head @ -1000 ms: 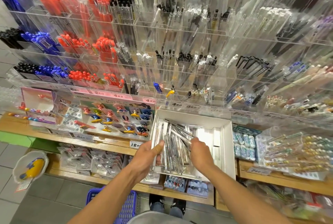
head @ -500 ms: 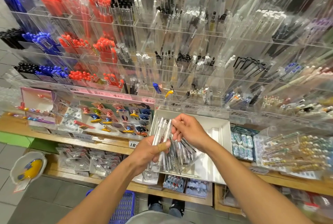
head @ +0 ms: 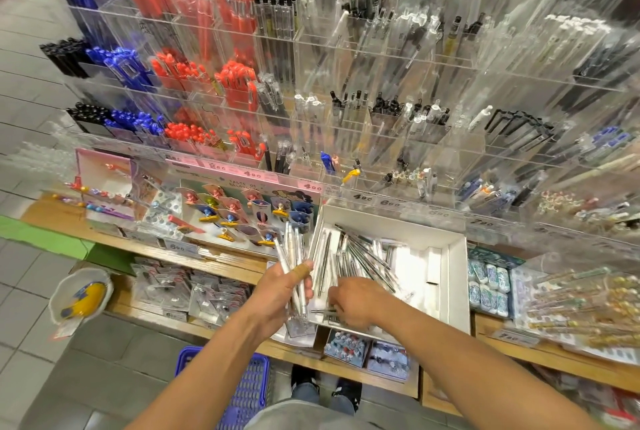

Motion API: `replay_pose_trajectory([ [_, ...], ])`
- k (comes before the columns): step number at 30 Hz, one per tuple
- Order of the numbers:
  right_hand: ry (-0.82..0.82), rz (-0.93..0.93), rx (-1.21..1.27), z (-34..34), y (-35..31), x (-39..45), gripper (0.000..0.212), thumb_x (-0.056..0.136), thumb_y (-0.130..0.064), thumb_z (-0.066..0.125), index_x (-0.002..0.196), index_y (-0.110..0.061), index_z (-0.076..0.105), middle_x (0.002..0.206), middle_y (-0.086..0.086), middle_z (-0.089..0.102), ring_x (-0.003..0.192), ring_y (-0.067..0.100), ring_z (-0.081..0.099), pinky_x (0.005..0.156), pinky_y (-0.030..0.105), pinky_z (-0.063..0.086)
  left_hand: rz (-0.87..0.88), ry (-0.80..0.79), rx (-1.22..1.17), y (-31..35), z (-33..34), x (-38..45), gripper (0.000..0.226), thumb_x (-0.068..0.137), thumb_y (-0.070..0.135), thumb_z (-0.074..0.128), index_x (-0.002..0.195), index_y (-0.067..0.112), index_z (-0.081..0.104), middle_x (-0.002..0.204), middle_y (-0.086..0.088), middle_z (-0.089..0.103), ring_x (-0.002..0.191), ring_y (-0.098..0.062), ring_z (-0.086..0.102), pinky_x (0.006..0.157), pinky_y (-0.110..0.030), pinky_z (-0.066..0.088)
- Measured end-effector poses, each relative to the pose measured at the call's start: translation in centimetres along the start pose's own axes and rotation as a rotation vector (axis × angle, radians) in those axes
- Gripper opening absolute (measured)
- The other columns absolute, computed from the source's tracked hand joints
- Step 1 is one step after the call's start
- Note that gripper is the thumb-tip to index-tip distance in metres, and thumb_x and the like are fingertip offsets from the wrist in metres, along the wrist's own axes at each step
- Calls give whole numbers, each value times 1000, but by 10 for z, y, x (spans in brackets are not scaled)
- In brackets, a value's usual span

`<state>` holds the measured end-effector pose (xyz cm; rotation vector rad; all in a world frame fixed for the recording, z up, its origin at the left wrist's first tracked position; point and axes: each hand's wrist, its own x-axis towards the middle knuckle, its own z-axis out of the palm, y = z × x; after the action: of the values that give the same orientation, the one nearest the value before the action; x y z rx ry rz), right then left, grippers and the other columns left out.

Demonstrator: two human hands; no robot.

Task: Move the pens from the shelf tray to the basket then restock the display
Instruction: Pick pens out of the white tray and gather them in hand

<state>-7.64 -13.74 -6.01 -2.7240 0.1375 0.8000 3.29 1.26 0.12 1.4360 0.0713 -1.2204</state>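
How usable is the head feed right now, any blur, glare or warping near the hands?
Head view: left hand, its pen bundle and the white tray read fairly sharp; right hand slightly soft; frame edges smear with motion; acrylic racks glare; wide-angle bends the wooden shelf.

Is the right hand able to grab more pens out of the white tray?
Probably yes. The right hand is already down inside the white tray, its fingers among the loose pens, with nothing covering them. The left hand holds its own bundle off to the side.

pens point(head: 360, 256): clear, loose heap | tray point(head: 453, 277): white | basket point(head: 249, 384): blue, floor
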Motion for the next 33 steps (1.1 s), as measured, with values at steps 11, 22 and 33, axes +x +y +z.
replay_pose_trajectory([
  [11,168,403,833,-14,8,-18,21,96,-20,59,109,-17,43,92,4,63,65,13,58,55,26,46,-50,52,-51,1,12,5,15,97,11,61,106,-1,60,74,-10,64,67,-24,64,63,-34,55],
  [22,147,98,1324,-48,-22,-36,16,93,-28,64,96,-16,53,65,3,69,51,11,59,47,22,45,-86,-38,-97,3,20,14,51,67,36,85,98,1,66,63,-10,51,45,-15,43,44,-25,40],
  [33,330,641,920,-23,35,41,43,96,-20,56,54,-13,50,49,1,50,46,15,46,67,27,51,-136,10,-82,3,8,11,15,96,10,59,108,2,55,63,-6,56,54,-18,54,50,-27,49],
])
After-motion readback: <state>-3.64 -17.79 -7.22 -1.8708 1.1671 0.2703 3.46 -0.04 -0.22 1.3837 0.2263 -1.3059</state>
